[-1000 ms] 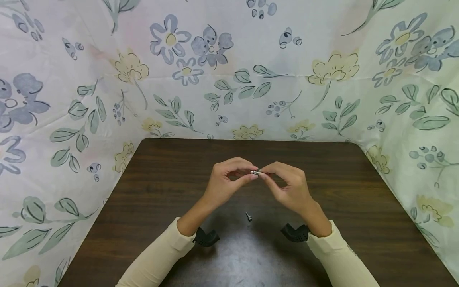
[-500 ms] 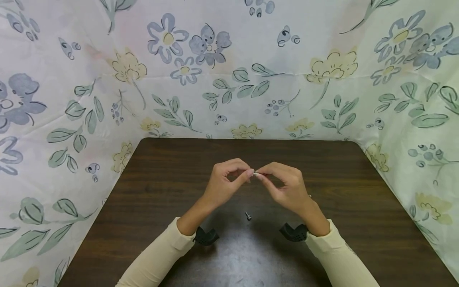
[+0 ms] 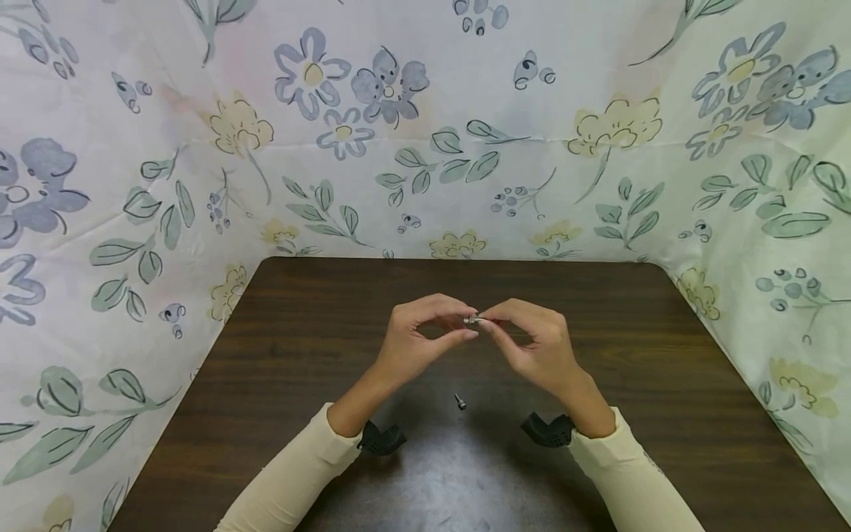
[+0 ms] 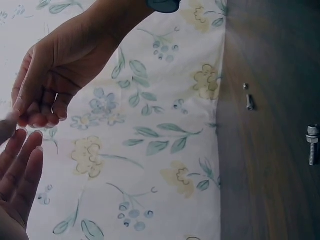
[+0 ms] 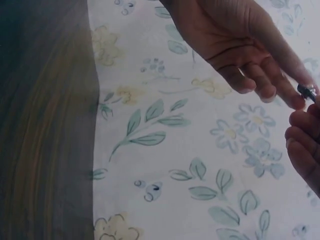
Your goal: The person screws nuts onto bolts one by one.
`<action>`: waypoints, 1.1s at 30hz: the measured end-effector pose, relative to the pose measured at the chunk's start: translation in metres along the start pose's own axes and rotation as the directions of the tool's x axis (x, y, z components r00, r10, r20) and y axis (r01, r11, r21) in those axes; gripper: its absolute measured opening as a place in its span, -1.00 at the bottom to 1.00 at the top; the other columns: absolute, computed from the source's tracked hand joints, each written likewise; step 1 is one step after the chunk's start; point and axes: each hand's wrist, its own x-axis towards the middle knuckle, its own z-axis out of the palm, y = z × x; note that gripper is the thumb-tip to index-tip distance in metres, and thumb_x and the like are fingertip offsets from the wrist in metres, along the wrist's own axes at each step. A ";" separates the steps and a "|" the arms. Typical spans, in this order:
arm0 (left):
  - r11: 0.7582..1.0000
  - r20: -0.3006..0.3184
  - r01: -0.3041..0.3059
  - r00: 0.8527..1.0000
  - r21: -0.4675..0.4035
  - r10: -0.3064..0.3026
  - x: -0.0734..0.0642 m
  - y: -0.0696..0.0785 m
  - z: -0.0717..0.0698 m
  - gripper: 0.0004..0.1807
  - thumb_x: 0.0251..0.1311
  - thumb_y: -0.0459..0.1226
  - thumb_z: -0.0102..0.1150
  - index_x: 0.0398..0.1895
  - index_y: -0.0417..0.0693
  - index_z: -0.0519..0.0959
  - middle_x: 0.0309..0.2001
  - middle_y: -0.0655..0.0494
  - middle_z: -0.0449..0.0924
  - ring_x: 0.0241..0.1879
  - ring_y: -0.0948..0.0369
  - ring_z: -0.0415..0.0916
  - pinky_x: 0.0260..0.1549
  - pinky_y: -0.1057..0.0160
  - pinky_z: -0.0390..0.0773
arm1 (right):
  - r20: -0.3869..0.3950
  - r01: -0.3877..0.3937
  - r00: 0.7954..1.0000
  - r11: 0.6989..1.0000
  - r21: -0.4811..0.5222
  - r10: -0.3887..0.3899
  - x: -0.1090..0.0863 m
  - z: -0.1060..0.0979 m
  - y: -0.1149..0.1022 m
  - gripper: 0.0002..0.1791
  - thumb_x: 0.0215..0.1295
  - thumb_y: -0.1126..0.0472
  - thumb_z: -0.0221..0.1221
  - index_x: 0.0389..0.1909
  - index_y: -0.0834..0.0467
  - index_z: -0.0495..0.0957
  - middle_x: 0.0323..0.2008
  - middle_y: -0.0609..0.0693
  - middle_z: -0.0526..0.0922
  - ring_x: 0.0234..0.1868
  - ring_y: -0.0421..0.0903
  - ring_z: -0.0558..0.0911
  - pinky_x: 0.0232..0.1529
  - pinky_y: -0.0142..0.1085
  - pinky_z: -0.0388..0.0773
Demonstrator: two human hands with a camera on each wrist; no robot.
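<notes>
In front of the person, above the table, both hands meet at a small metal bolt [image 3: 472, 320]. The right hand [image 3: 532, 343] pinches its shank end between thumb and index finger. The left hand [image 3: 415, 336] curls its fingers round the head end, its thumb a little below the metal. In the right wrist view the bolt's dark end [image 5: 305, 91] shows between the left fingertips; the left wrist view hides it behind fingers. A second bolt [image 3: 460, 401] lies on the table below the hands, with a collar near its head in the left wrist view.
The left wrist view shows another bolt [image 4: 250, 102] and a small nut-like piece [image 4: 245, 86] farther along the table, hidden by the right arm in the head view. Floral cloth [image 3: 425, 199] walls the dark wooden table [image 3: 332, 295]. Black wrist mounts [image 3: 382, 441] hang under both sleeves.
Half a second ago the left thumb covered the bolt's end. The left thumb has since dropped away, and more of the bolt shows. The right hand keeps its pinch, slightly shifted right.
</notes>
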 end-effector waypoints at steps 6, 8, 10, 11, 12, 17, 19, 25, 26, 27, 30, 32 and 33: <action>1.000 -0.012 0.020 1.000 0.002 -0.020 0.000 0.002 0.000 -0.68 -0.01 -0.64 0.44 -0.15 -0.29 0.73 -0.22 -0.10 0.73 -0.29 0.17 0.70 -0.36 0.16 0.74 | 0.005 -0.003 1.000 1.000 0.010 0.003 0.000 0.000 -0.001 -0.83 0.43 0.21 0.27 -0.26 0.26 0.71 -0.35 0.04 0.75 -0.37 -0.07 0.73 -0.26 -0.33 0.68; 1.000 -0.016 0.029 0.999 0.010 -0.029 0.002 0.006 0.000 -0.69 -0.02 -0.66 0.42 -0.17 -0.32 0.72 -0.24 -0.12 0.73 -0.30 0.14 0.69 -0.38 0.13 0.74 | 0.005 -0.006 1.000 1.000 0.008 0.006 0.000 0.000 -0.001 -0.81 0.44 0.20 0.26 -0.26 0.26 0.71 -0.35 0.04 0.75 -0.37 -0.07 0.73 -0.24 -0.35 0.68; 0.999 -0.019 0.037 0.999 0.014 -0.037 0.004 0.012 0.001 -0.72 0.00 -0.67 0.41 -0.18 -0.36 0.71 -0.26 -0.14 0.72 -0.34 0.11 0.69 -0.41 0.10 0.73 | 0.003 -0.008 1.000 1.000 0.008 0.008 0.000 0.000 -0.001 -0.82 0.43 0.21 0.27 -0.27 0.27 0.71 -0.35 0.05 0.75 -0.37 -0.06 0.73 -0.20 -0.37 0.68; 0.999 -0.020 0.042 0.999 0.013 -0.042 0.006 0.016 0.001 -0.74 0.02 -0.67 0.39 -0.19 -0.37 0.70 -0.27 -0.14 0.72 -0.36 0.08 0.69 -0.42 0.09 0.73 | 0.002 -0.010 1.000 1.000 0.009 0.010 0.000 0.000 -0.001 -0.82 0.43 0.21 0.27 -0.27 0.27 0.71 -0.35 0.05 0.75 -0.36 -0.05 0.73 -0.19 -0.37 0.68; 0.999 -0.019 0.047 0.999 0.008 -0.047 0.007 0.019 0.001 -0.76 0.04 -0.66 0.38 -0.20 -0.38 0.70 -0.29 -0.15 0.71 -0.39 0.05 0.69 -0.44 0.09 0.73 | 0.001 -0.010 1.000 1.000 0.008 0.010 0.000 0.000 -0.001 -0.83 0.42 0.22 0.27 -0.27 0.27 0.71 -0.35 0.05 0.75 -0.36 -0.05 0.73 -0.18 -0.37 0.68; 0.997 -0.015 0.073 0.997 -0.018 -0.074 0.010 0.030 0.002 -0.87 0.15 -0.62 0.32 -0.25 -0.39 0.69 -0.37 -0.18 0.68 -0.54 0.02 0.65 -0.55 0.16 0.69 | -0.001 -0.008 1.000 1.000 0.005 0.008 0.000 0.001 -0.002 -0.84 0.42 0.23 0.28 -0.28 0.26 0.71 -0.35 0.04 0.75 -0.37 -0.07 0.72 -0.22 -0.37 0.67; 0.996 -0.014 0.089 0.996 -0.022 -0.089 0.011 0.031 0.002 -0.90 0.18 -0.61 0.30 -0.28 -0.37 0.68 -0.42 -0.14 0.66 -0.57 0.12 0.62 -0.60 0.21 0.65 | -0.001 -0.004 1.000 1.000 0.002 0.004 0.000 0.002 -0.002 -0.81 0.44 0.20 0.26 -0.29 0.26 0.71 -0.36 0.03 0.75 -0.38 -0.08 0.72 -0.26 -0.35 0.67; 0.989 -0.011 0.142 0.990 -0.034 -0.142 0.010 0.031 0.003 -0.86 0.24 -0.63 0.19 -0.42 -0.37 0.65 -0.50 -0.09 0.64 -0.58 0.29 0.57 -0.69 0.22 0.58 | 0.001 -0.002 1.000 1.000 0.006 0.002 0.001 0.005 -0.003 -0.76 0.45 0.16 0.25 -0.30 0.27 0.71 -0.37 0.03 0.74 -0.40 -0.10 0.71 -0.28 -0.35 0.67; 0.988 -0.010 0.152 0.988 -0.037 -0.152 0.010 0.032 0.003 -0.84 0.27 -0.63 0.16 -0.45 -0.37 0.65 -0.51 -0.11 0.64 -0.58 0.27 0.57 -0.69 0.21 0.58 | 0.001 -0.004 1.000 1.000 0.007 0.004 0.001 0.005 -0.003 -0.76 0.45 0.15 0.25 -0.30 0.26 0.71 -0.37 0.03 0.75 -0.40 -0.10 0.71 -0.29 -0.34 0.67; 0.986 -0.008 0.164 0.986 -0.035 -0.164 0.010 0.032 0.003 -0.81 0.30 -0.61 0.13 -0.46 -0.38 0.65 -0.51 -0.14 0.64 -0.58 0.23 0.58 -0.69 0.20 0.58 | 0.002 -0.005 1.000 1.000 0.008 0.005 0.001 0.005 -0.004 -0.76 0.45 0.15 0.25 -0.30 0.27 0.71 -0.37 0.03 0.75 -0.40 -0.10 0.71 -0.29 -0.34 0.67; 0.980 -0.005 0.192 0.981 -0.044 -0.192 0.010 0.032 0.002 -0.77 0.41 -0.55 0.04 -0.40 -0.41 0.66 -0.50 -0.21 0.65 -0.57 0.10 0.60 -0.63 0.14 0.62 | -0.003 -0.008 1.000 1.000 0.008 0.008 0.001 0.005 -0.003 -0.75 0.45 0.15 0.25 -0.30 0.27 0.71 -0.37 0.04 0.75 -0.40 -0.10 0.71 -0.31 -0.32 0.67; 0.981 -0.011 0.191 0.981 -0.044 -0.192 0.010 0.032 0.001 -0.80 0.45 -0.49 0.04 -0.26 -0.44 0.66 -0.44 -0.24 0.67 -0.53 0.02 0.63 -0.61 0.06 0.64 | -0.009 -0.008 1.000 1.000 0.004 0.008 0.001 0.005 -0.003 -0.76 0.45 0.16 0.25 -0.30 0.27 0.70 -0.38 0.04 0.75 -0.41 -0.09 0.71 -0.31 -0.33 0.66; 0.982 -0.016 0.183 0.983 -0.037 -0.183 0.009 0.032 0.001 -0.83 0.45 -0.48 0.08 -0.17 -0.45 0.65 -0.40 -0.25 0.68 -0.48 0.00 0.64 -0.58 0.04 0.65 | -0.012 -0.008 1.000 1.000 0.003 0.008 0.001 0.005 -0.003 -0.76 0.45 0.16 0.25 -0.30 0.27 0.70 -0.38 0.05 0.75 -0.41 -0.08 0.71 -0.30 -0.34 0.66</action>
